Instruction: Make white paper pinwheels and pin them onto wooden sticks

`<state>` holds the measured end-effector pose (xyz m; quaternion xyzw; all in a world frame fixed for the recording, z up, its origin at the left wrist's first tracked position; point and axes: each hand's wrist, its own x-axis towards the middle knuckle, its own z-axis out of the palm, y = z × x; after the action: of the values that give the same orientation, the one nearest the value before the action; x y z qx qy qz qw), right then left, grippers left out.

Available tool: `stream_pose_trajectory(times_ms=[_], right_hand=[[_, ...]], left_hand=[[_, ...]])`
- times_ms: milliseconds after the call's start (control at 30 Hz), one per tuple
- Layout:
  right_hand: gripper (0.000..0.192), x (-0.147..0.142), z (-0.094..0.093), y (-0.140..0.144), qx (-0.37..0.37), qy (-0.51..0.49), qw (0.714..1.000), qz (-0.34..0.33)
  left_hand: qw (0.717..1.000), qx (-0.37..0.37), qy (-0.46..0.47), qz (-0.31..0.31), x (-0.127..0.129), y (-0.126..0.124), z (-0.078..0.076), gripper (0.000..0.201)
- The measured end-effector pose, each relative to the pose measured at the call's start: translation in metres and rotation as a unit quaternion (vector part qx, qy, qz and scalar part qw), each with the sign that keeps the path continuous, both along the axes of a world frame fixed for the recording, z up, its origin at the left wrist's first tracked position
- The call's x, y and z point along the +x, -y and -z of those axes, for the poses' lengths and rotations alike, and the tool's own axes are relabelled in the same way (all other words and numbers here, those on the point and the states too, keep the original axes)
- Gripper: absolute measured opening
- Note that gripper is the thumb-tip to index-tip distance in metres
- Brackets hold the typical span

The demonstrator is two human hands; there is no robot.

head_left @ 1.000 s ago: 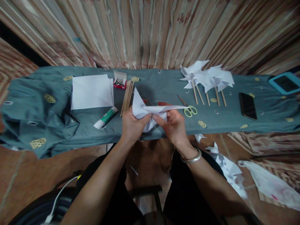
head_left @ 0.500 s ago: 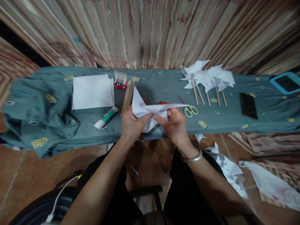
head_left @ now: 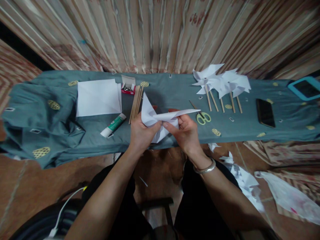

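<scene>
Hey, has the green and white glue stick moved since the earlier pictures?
No, the glue stick lies in the same spot relative to the white paper stack.

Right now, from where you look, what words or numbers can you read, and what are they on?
None that I can read.
Glue: marks on its green label, too small and blurred.
Red box: any print is too small to read.
Cloth: little white patches, too small to tell if they hold letters.
Held paper: no writing I can see.
</scene>
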<state>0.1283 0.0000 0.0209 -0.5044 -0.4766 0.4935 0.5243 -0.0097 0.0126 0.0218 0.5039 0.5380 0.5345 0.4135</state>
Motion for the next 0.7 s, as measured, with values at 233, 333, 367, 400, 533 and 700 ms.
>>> stream_pose_trajectory(times_ms=[233,333,367,400,533,700], right_hand=[[0.041,0.0011,-0.0031,-0.0011,-0.019,0.038,0.999,0.009],[0.043,0.0013,-0.0062,-0.0009,-0.032,0.035,0.999,0.002],[0.044,0.0012,-0.0068,-0.0007,-0.033,0.032,0.999,0.001],[0.045,0.001,-0.0073,-0.0006,-0.034,0.03,0.999,0.0],[0.043,0.0003,-0.0077,-0.0009,-0.027,0.043,0.999,0.009],[0.039,0.0009,-0.0041,-0.0023,0.001,0.04,0.999,0.017]], left_hand=[[1.0,0.006,0.004,-0.003,-0.0021,-0.0018,0.0027,0.048],[1.0,0.004,0.007,0.0,-0.0035,-0.0025,0.0032,0.051],[1.0,0.001,0.006,0.001,-0.0036,-0.0025,0.0029,0.051],[1.0,-0.001,0.007,0.003,-0.0035,-0.0025,0.0025,0.051],[1.0,-0.011,0.024,0.008,-0.002,-0.0023,0.0017,0.051],[0.999,-0.003,0.043,0.015,-0.0011,-0.0031,0.0051,0.05]])
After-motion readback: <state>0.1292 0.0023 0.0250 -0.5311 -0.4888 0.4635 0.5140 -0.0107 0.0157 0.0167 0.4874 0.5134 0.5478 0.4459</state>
